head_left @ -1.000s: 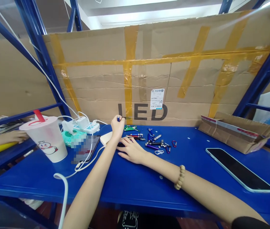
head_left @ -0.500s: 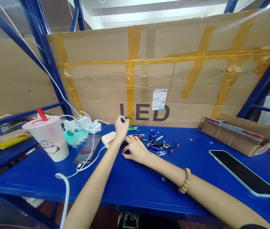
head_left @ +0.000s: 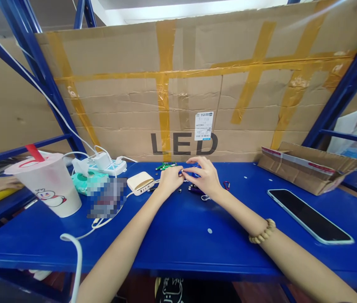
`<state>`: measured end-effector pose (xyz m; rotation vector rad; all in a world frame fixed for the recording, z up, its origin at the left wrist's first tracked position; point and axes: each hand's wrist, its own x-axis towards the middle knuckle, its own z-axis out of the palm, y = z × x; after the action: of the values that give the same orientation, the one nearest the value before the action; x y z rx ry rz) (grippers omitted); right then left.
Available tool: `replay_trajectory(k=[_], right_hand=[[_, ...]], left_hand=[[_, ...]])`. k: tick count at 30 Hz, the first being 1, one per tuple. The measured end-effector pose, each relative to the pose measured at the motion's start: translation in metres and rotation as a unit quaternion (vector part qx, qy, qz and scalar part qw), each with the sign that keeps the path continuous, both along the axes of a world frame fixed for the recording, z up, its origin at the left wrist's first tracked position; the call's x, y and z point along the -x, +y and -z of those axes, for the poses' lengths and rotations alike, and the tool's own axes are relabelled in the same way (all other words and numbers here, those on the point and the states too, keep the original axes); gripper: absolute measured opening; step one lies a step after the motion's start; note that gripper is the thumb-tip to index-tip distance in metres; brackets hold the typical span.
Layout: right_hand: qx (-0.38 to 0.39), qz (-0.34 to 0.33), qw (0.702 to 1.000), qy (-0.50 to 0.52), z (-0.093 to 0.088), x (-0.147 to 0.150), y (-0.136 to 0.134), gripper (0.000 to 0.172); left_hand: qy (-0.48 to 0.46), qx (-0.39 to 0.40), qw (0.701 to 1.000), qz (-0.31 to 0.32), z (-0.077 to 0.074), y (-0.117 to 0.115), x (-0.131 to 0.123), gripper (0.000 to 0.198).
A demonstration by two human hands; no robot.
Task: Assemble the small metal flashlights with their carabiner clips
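Small shiny metallic piece at the meeting point of both hands, just above the table, mostly hidden by fingers. Right hand with thumb and index tips brought together on it, remaining fingers loosely curved. Left hand curled closed, with the piece at its thumb side; cannot tell what else lies inside the curl. Just below the hands, a tiny dark-and-silver part on the blue metal table. Behind the left hand, slim green metallic cylinders; beneath the right, a dark purple metallic cylinder, partly covered, and a white wire-like clip. Just beyond the right wrist, a red loop-shaped clip. Farther up the right forearm, a pale wooden-looking bead bracelet. Left of the hands, a cream-and-gold rounded box, then a teal soft pack and a white cup with pink lid and red straw. Well to the right, a black-screened phone in a pale blue case, below a shallow brown cardboard box.
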<state>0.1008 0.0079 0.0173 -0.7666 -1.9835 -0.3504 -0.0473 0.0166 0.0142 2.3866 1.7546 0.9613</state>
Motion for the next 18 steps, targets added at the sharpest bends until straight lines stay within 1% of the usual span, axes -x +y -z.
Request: replay_trajectory(k=[4,7,11,15,16,18], right_hand=[[0.013,-0.021,0.999,-0.03,0.004,0.001,0.001,0.021],[0.032,-0.049,0.998,-0.015,0.004,0.004,-0.001,0.022],[0.063,-0.079,0.995,0.013,0.006,0.008,-0.005,0.016],[0.148,-0.083,0.985,0.03,0.011,0.01,-0.003,0.016],[0.171,-0.086,0.981,0.034,0.012,0.01,-0.001,0.018],[0.203,-0.096,0.973,0.053,0.015,0.011,0.004,0.026]], left_hand=[[-0.024,0.005,1.0,0.004,0.005,-0.001,-0.003,0.014],[-0.05,0.005,0.999,0.005,0.005,0.001,-0.002,0.015],[-0.081,0.006,0.997,0.007,0.008,0.002,0.0,0.013],[-0.092,0.021,0.995,0.019,0.01,0.005,0.001,0.013],[-0.103,0.017,0.994,0.01,0.009,0.007,0.002,0.013],[-0.145,-0.008,0.989,-0.034,0.006,0.013,0.009,0.015]])
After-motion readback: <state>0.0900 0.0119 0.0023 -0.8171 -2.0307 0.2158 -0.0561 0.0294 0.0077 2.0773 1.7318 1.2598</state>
